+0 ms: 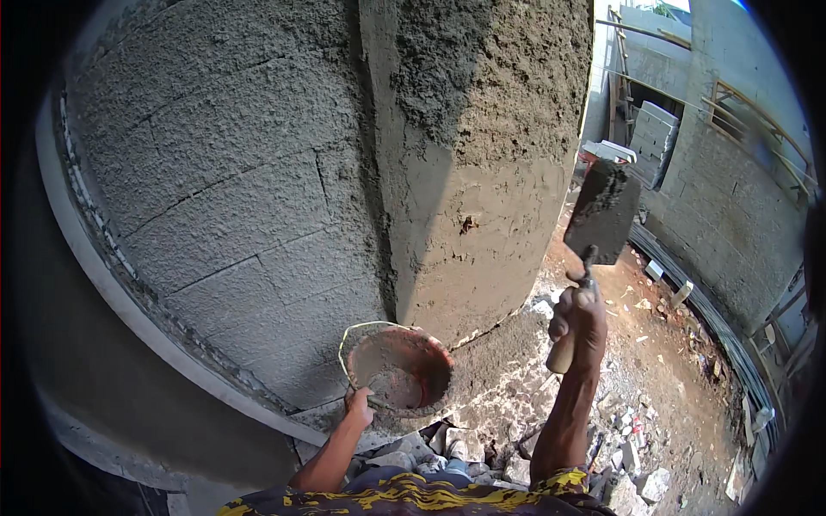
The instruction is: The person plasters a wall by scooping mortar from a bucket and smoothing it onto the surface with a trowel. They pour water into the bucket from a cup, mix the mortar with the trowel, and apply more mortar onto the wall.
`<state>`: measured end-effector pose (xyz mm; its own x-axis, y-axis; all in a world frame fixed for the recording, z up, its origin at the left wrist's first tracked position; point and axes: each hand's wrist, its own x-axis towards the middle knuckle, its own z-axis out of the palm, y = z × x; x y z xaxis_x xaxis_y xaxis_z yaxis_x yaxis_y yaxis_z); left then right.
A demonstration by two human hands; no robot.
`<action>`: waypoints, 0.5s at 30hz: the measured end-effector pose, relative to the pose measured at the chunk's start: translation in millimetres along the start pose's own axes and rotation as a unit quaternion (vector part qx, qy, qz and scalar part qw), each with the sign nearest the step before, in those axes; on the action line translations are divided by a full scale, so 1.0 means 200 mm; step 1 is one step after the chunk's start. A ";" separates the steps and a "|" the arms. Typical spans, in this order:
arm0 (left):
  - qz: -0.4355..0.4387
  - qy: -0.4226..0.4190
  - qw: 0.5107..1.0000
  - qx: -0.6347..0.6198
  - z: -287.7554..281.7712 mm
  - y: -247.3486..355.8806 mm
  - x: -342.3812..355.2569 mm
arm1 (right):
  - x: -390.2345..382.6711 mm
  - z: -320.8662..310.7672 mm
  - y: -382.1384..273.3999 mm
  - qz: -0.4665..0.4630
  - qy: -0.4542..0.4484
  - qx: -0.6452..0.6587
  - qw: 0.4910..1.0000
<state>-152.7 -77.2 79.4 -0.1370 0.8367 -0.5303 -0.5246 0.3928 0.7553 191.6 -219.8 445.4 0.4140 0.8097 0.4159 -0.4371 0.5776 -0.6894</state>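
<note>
Trowel with a broad, flat, four-sided grey metal blade (605, 215), smeared with dark wet mortar, and a rounded tan wooden handle (561, 354): I have it raised at right, to the right of the column's edge, blade pointing away. The right hand (582, 314) is clenched around that handle.

Round orange-red bucket (437, 371), its inner wall crusted with grey-brown mortar: near, at the foot of the column. The left hand (359, 406) grasps it at the near left; whether by rim or handle I cannot tell. A thin, pale yellow looped bail (345, 342) arcs over its left side.

Square-edged, mortar-coated column (490, 215): coarse and lumpy above, flatter and smoother below, part shaded, part sunlit. Grey, grainy block wall (241, 172): left, grooved along its joints.

Broken, angular pale rubble (650, 484): near right. Reddish-brown loose earth (680, 378): beyond it. Stacked, flat-sided whitish blocks (654, 133): far right. Dark garment with yellow patterning (413, 496): nearest edge.
</note>
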 end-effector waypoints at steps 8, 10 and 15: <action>-0.135 0.244 0.955 0.104 -0.54 -0.25 -0.12 | 0.45 0.05 -0.73 -0.678 0.428 -0.187 0.568; -0.141 0.228 0.952 0.147 -0.84 -0.53 0.05 | 0.55 0.15 -0.70 -0.736 0.469 -0.048 0.486; -0.148 0.233 0.954 0.116 -1.10 -0.79 0.01 | 1.03 0.55 0.42 -0.410 0.159 -0.580 0.685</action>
<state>-254.4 -221.7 -124.9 -0.3983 0.4368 -0.8066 -0.4063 0.7043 0.5821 151.9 7.8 538.0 0.3736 0.0918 0.9231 0.9001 0.2046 -0.3846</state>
